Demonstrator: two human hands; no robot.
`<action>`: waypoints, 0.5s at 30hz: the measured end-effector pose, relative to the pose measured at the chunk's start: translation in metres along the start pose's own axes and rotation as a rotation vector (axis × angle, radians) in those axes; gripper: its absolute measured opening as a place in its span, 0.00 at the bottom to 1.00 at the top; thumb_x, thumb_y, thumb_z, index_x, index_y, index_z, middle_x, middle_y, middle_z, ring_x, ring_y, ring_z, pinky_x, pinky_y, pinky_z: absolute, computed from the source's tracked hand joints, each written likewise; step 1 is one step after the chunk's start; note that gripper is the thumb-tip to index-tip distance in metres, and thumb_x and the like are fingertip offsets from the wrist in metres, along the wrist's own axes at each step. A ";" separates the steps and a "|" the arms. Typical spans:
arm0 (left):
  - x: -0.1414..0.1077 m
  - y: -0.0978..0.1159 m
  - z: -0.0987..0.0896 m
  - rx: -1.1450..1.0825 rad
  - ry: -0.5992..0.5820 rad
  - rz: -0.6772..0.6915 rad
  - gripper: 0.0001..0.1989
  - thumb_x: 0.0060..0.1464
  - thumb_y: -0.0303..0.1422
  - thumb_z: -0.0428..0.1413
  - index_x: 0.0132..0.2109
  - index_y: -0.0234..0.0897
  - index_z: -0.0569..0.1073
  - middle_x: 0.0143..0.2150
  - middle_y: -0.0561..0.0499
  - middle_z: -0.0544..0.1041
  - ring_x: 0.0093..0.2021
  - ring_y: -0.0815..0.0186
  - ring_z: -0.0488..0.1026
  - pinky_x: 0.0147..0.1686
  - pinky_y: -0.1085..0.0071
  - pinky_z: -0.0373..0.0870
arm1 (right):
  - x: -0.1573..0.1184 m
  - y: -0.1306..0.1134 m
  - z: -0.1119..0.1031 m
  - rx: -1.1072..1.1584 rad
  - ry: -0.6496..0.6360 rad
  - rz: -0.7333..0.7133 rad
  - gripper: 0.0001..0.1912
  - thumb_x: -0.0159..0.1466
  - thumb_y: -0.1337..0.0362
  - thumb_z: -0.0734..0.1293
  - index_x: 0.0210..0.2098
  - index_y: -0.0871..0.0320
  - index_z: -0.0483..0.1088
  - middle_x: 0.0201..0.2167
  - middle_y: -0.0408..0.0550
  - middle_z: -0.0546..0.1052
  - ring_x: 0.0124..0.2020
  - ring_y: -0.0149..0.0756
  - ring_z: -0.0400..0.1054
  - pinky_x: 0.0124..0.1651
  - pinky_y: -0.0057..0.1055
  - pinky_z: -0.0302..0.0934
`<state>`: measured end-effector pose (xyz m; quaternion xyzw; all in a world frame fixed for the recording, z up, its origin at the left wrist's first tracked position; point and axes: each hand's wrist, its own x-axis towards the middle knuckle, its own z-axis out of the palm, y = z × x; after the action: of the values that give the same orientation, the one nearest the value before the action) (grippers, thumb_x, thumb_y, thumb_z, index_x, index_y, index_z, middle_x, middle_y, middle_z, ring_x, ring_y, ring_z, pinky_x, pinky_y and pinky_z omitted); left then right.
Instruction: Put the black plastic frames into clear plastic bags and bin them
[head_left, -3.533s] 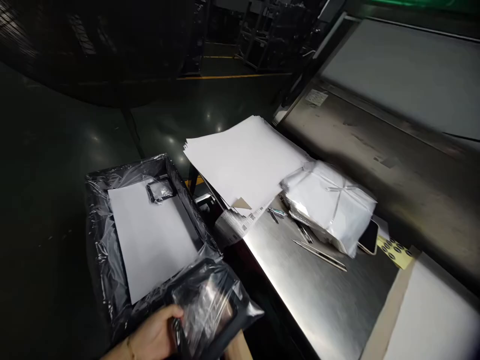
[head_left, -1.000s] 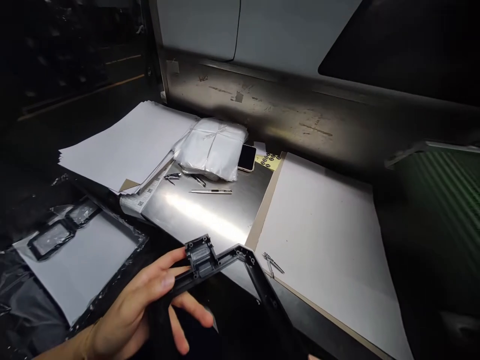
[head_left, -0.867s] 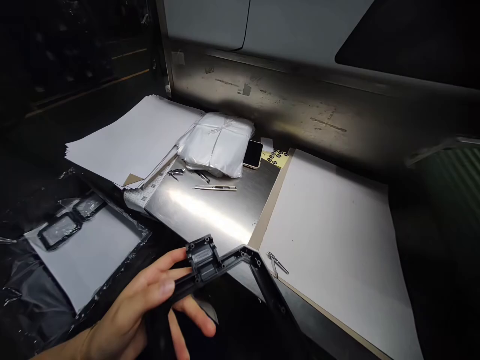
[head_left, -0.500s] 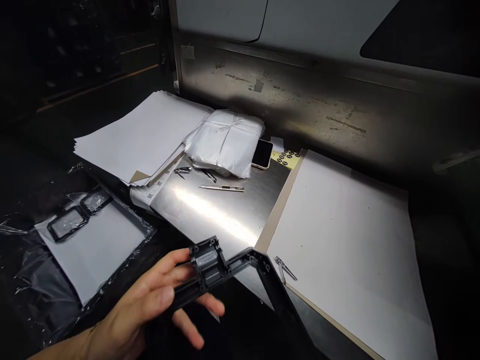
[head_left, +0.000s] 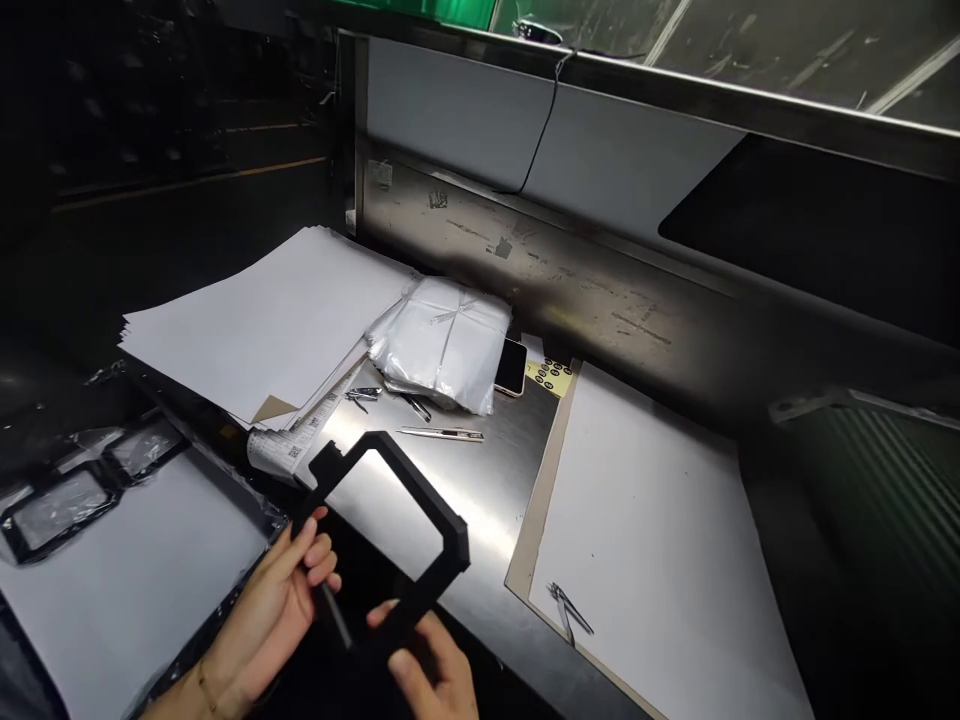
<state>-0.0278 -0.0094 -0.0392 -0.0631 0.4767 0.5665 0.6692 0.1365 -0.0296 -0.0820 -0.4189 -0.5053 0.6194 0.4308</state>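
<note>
Dim factory floor is seen beyond a stainless steel tabletop (head_left: 487, 500), backed by a scuffed steel panel (head_left: 570, 290). A white board (head_left: 660, 540) is laid on the tabletop's right side, and a stack of white paper sheets (head_left: 255, 330) on its far left. Left of the tabletop, a white sheet (head_left: 127, 570) is seen with two black frames in clear plastic (head_left: 60, 510) resting on it. A plastic-wrapped bundle (head_left: 442, 345) is placed against the panel, with a phone (head_left: 511, 367) just beside it. A slim metal knife (head_left: 440, 433) and small nippers (head_left: 362, 396) are laid nearby.

A black plastic frame (head_left: 420, 500) is held in the air above the tabletop's near edge. The left hand (head_left: 262, 610) has its fingers (head_left: 319, 550) clenched around the frame's left side. The right hand (head_left: 427, 665) is at the lower edge, its thumb against the frame; whether its fingers are closed cannot be told. Handling of the frame is judged to be the step in hand; the next move appears to call for its placement.
</note>
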 end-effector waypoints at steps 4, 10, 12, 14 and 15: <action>0.017 0.036 -0.017 -0.087 0.017 -0.133 0.07 0.56 0.27 0.45 0.32 0.30 0.66 0.17 0.61 0.52 0.12 0.83 0.48 0.11 0.85 0.49 | 0.089 -0.004 -0.031 -0.528 0.001 -0.213 0.10 0.60 0.61 0.58 0.31 0.56 0.69 0.31 0.47 0.73 0.34 0.34 0.66 0.38 0.32 0.61; 0.017 0.046 -0.050 -0.160 -0.068 -0.468 0.13 0.54 0.36 0.48 0.26 0.33 0.65 0.14 0.63 0.40 0.10 0.79 0.46 0.09 0.83 0.47 | 0.253 -0.005 -0.090 -0.883 0.242 -0.278 0.13 0.55 0.56 0.64 0.30 0.61 0.66 0.33 0.47 0.67 0.40 0.37 0.60 0.45 0.41 0.54; 0.014 0.047 -0.053 -0.178 -0.063 -0.486 0.11 0.53 0.36 0.49 0.29 0.33 0.66 0.14 0.63 0.41 0.10 0.79 0.45 0.09 0.82 0.46 | 0.281 -0.004 -0.098 -0.965 0.167 -0.248 0.12 0.55 0.57 0.64 0.28 0.62 0.66 0.31 0.45 0.68 0.38 0.35 0.61 0.43 0.40 0.55; 0.010 0.050 -0.053 -0.130 -0.024 -0.413 0.07 0.52 0.33 0.50 0.32 0.33 0.67 0.15 0.62 0.47 0.11 0.82 0.43 0.10 0.83 0.43 | 0.296 -0.003 -0.101 -1.005 0.065 -0.219 0.11 0.56 0.59 0.64 0.25 0.62 0.66 0.28 0.43 0.68 0.35 0.33 0.63 0.42 0.38 0.56; 0.009 0.051 -0.052 -0.091 -0.005 -0.364 0.06 0.52 0.32 0.51 0.33 0.33 0.67 0.17 0.61 0.50 0.12 0.83 0.43 0.10 0.83 0.42 | 0.300 -0.004 -0.102 -1.009 0.028 -0.206 0.11 0.57 0.59 0.63 0.25 0.61 0.66 0.27 0.43 0.69 0.33 0.32 0.63 0.41 0.36 0.57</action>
<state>-0.0998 -0.0172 -0.0501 -0.1772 0.4297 0.4574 0.7581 0.1513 0.2856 -0.1171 -0.5310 -0.7741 0.2471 0.2404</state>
